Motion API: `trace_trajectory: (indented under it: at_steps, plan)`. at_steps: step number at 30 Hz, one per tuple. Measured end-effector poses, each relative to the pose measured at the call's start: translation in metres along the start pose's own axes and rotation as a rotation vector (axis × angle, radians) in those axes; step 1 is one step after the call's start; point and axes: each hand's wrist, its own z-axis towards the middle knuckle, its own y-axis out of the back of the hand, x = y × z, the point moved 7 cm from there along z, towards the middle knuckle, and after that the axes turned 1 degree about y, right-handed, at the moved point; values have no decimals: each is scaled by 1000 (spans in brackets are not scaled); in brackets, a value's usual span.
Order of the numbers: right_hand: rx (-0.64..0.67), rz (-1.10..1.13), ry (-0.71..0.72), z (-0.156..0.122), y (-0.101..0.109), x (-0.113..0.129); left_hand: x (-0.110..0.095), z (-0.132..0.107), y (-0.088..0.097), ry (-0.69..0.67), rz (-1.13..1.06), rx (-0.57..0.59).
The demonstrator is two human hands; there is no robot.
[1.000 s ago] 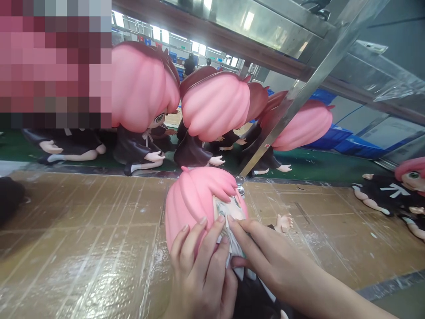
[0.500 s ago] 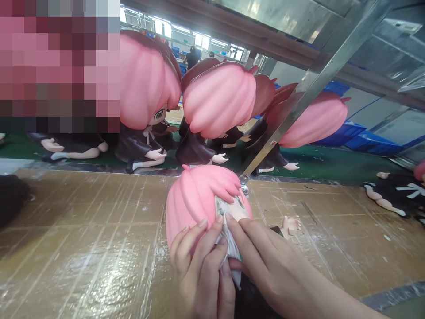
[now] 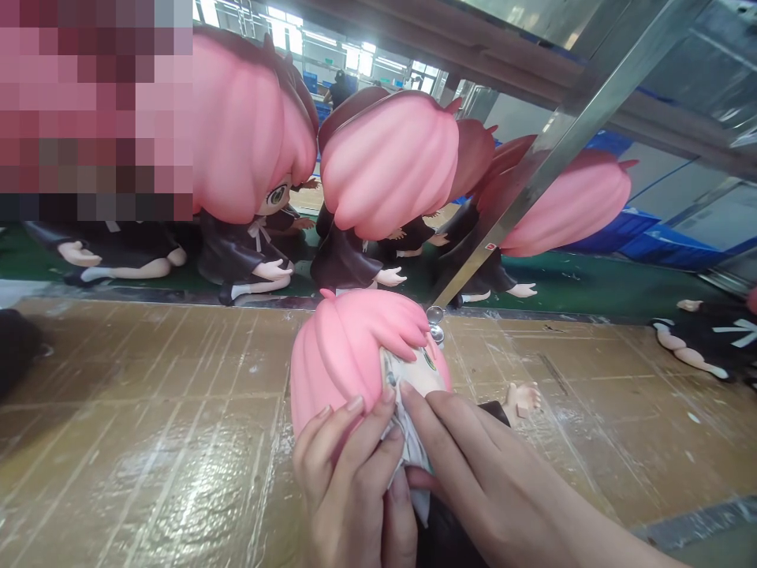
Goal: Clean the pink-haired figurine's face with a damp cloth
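A pink-haired doll figure (image 3: 348,351) in a black dress lies on its back on the taped brown cardboard worktop (image 3: 147,426), head pointing away from me. My left hand (image 3: 355,481) cups the side of its pink hair, fingers curled. Thumb and forefinger of my right hand (image 3: 473,473) press a small whitish cloth (image 3: 408,442) against the doll's face. The doll's small hand (image 3: 520,394) sticks out to the right of my right hand.
Several matching pink-haired dolls (image 3: 384,166) sit in a row on a green strip (image 3: 568,288) behind the worktop. A slanted metal strut (image 3: 532,181) rises from a bolt near the doll's head. Another doll (image 3: 703,339) lies at the far right. Blue crates (image 3: 650,244) stand behind.
Both hands stay on the doll's face with the cloth, shifting only slightly. The view has tilted a little, so the back row of dolls sits higher.
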Motion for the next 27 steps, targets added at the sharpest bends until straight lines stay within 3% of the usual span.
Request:
trace_trajectory:
  at_steps: [17,27]
  plan:
    - [60,-43,8,2,0,1,0,-1,3,126,-8,-105]
    - [58,-41,-1,2,2,1,3,-5,3,66,4,-61]
